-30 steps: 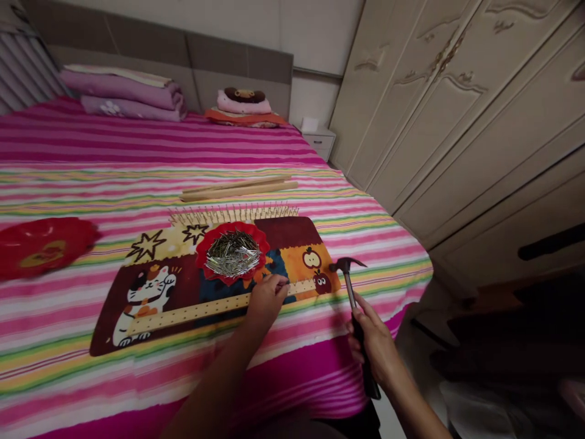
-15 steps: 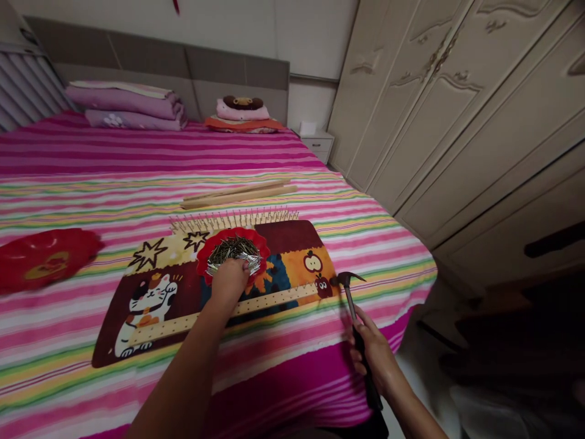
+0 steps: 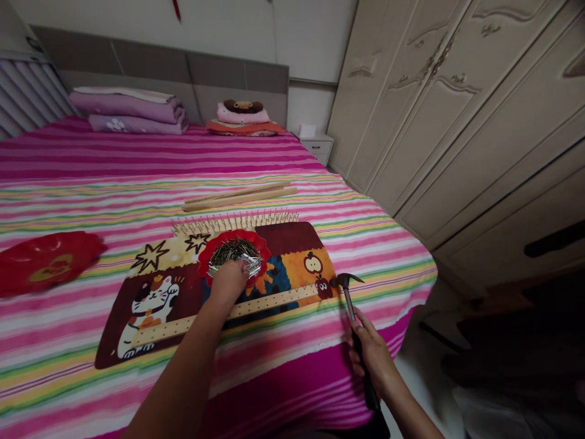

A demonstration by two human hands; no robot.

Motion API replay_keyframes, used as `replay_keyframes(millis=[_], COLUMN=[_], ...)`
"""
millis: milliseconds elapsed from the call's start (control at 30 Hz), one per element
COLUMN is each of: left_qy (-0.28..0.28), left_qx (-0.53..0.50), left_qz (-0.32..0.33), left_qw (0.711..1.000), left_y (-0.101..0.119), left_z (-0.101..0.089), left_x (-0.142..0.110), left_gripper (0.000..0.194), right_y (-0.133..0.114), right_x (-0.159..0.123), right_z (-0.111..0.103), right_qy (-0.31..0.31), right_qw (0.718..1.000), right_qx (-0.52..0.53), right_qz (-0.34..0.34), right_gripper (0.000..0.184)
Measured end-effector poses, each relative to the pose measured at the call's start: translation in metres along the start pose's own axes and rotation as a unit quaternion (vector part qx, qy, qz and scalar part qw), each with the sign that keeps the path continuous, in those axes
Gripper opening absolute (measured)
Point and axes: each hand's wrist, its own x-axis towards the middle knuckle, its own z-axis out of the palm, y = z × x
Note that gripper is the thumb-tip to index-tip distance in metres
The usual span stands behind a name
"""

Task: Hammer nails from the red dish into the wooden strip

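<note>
My left hand (image 3: 229, 281) reaches into a red scalloped bowl (image 3: 203, 253) of loose nails (image 3: 235, 247); its fingers are curled together, and the fingertips are hidden among the nails. In my right hand (image 3: 372, 350) is a claw hammer (image 3: 350, 296), gripped by its black handle, with its head up beside the mat's right edge. Both the bowl and a long wooden strip (image 3: 274, 299) dotted with small holes lie on a patterned mat (image 3: 292, 239). Behind the bowl lies another wooden strip (image 3: 180, 229) with many nails standing up from it.
Several bare wooden strips (image 3: 242, 197) lie farther back on the striped bedspread (image 3: 68, 329). A red dish (image 3: 50, 262) is at the left. Folded bedding (image 3: 128, 113) is stacked by the headboard (image 3: 150, 67). A wardrobe (image 3: 411, 103) stands to the right, past the bed's edge.
The view has tilted up very slightly. My left hand stays in the bowl and my right hand keeps the hammer in nearly the same place.
</note>
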Motion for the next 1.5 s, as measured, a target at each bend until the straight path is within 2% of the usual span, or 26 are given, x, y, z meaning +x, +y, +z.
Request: replay_keyframes(millis=[100, 200, 267, 367, 433, 600, 733, 867, 1033, 1133, 1500], left_qy=[0.018, 0.034, 0.028, 0.009, 0.004, 0.013, -0.032, -0.078, -0.071, -0.062, -0.041], left_qx=[-0.043, -0.168, -0.281, -0.442, -0.511, -0.572, -0.607, -0.596, -0.55, -0.537, -0.515], left_qz=[0.0, -0.029, -0.054, -0.075, -0.087, -0.103, -0.083, -0.061, -0.052, -0.06, -0.024], left_qw=[0.999, 0.985, 0.958, 0.894, 0.855, 0.814, 0.79, 0.797, 0.831, 0.839, 0.856], left_y=[-0.005, -0.009, -0.01, -0.007, -0.006, -0.003, 0.01, 0.03, 0.044, 0.046, 0.043], left_z=[-0.004, -0.01, -0.014, -0.014, -0.011, -0.009, -0.008, 0.009, 0.033, 0.037, 0.05], left_x=[-0.001, -0.008, -0.014, -0.022, -0.025, -0.029, -0.04, -0.049, -0.05, -0.048, -0.046], left_gripper=[0.017, 0.013, 0.014, 0.021, 0.026, 0.032, 0.03, 0.028, 0.025, 0.026, 0.023], right_y=[0.001, 0.001, 0.001, 0.001, 0.0, 0.002, 0.004, 0.002, -0.001, 0.0, 0.005], right_x=[0.001, 0.001, 0.0, -0.001, -0.002, 0.0, 0.002, 0.0, -0.002, -0.001, 0.001], right_z=[-0.001, -0.002, -0.001, 0.001, 0.001, -0.001, -0.004, -0.002, -0.001, -0.002, -0.004], right_qy=[0.001, 0.002, -0.001, 0.004, 0.01, 0.004, 0.002, -0.004, -0.007, -0.01, -0.008], right_qw=[1.0, 1.0, 1.0, 1.0, 1.0, 1.0, 1.0, 1.0, 1.0, 1.0, 1.0], right_qx=[-0.002, -0.002, 0.0, -0.002, -0.003, 0.0, 0.0, 0.002, 0.006, 0.003, -0.009], right_qz=[0.005, 0.008, 0.005, 0.0, 0.0, 0.001, 0.002, 0.005, 0.005, 0.003, -0.008], right_gripper=[0.061, 0.061, 0.06, 0.058, 0.058, 0.059, 0.061, 0.059, 0.06, 0.06, 0.062])
